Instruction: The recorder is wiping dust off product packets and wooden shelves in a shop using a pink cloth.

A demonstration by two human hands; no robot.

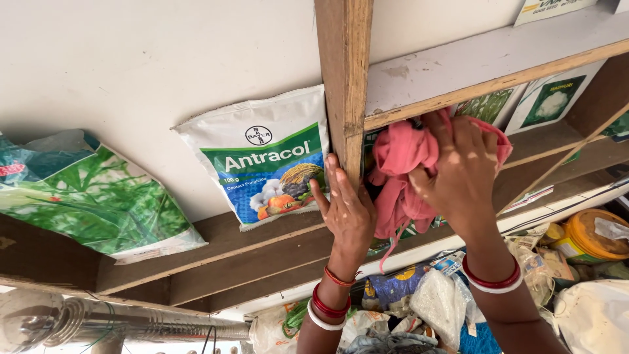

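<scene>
My right hand (pixel 460 176) presses a bunched pink cloth (pixel 401 177) against packets on a wooden shelf (pixel 485 65). My left hand (pixel 346 211) lies flat on the wooden upright post (pixel 343 78) that divides the shelves, its fingers spread and holding nothing. Just left of that hand stands a white, green and blue packet (pixel 265 160) with pictures of vegetables, leaning on the wall. Both wrists wear red and white bangles.
A green leafy-printed bag (pixel 92 196) sits at far left on a wooden ledge. More white and green boxes (pixel 553 98) stand behind the shelf at right. Below are plastic bags of grain (pixel 438 303), a yellow tub (pixel 590 236) and a shiny metal pipe (pixel 98 321).
</scene>
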